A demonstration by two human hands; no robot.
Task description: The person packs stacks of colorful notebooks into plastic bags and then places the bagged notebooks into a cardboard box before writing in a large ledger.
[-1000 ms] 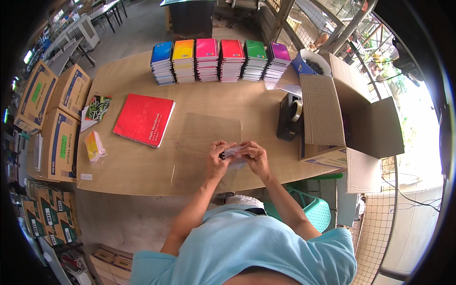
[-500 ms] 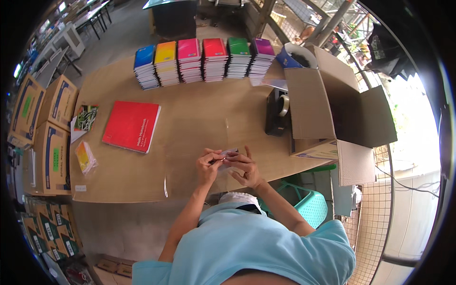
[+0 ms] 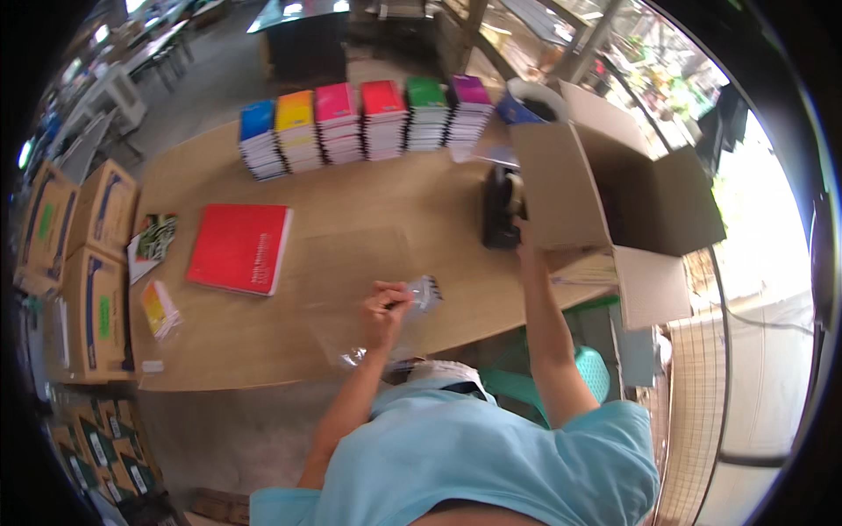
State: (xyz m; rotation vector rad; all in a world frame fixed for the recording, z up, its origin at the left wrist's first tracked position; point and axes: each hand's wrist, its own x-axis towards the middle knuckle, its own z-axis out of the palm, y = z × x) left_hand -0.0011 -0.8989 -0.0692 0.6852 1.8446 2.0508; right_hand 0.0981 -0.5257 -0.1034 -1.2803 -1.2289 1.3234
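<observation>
My left hand [image 3: 386, 309] is closed around a small clear plastic bag [image 3: 424, 296], whose gathered end with dark bits sticks out to the right. Beneath it, a large clear plastic sheet or bag [image 3: 346, 263] lies on the table in front of me. My right arm stretches out to the right, and my right hand [image 3: 524, 235] is at the black tape dispenser [image 3: 500, 215] with its roll of tape. The open box's flap and blur hide most of those fingers, so whether they grip cannot be made out.
A large red notebook [image 3: 237, 248] lies left on the table [image 3: 351, 197]. Several notebook stacks [image 3: 383, 123] line the far edge. An open cardboard box [image 3: 566, 188] stands at the right, and a green stool [image 3: 589, 373] below it. Closed cartons [image 3: 96, 302] are piled at the left.
My right hand has left my left hand and moved right and away to the tape dispenser. My left hand still holds the small bag. The whole view has shifted slightly.
</observation>
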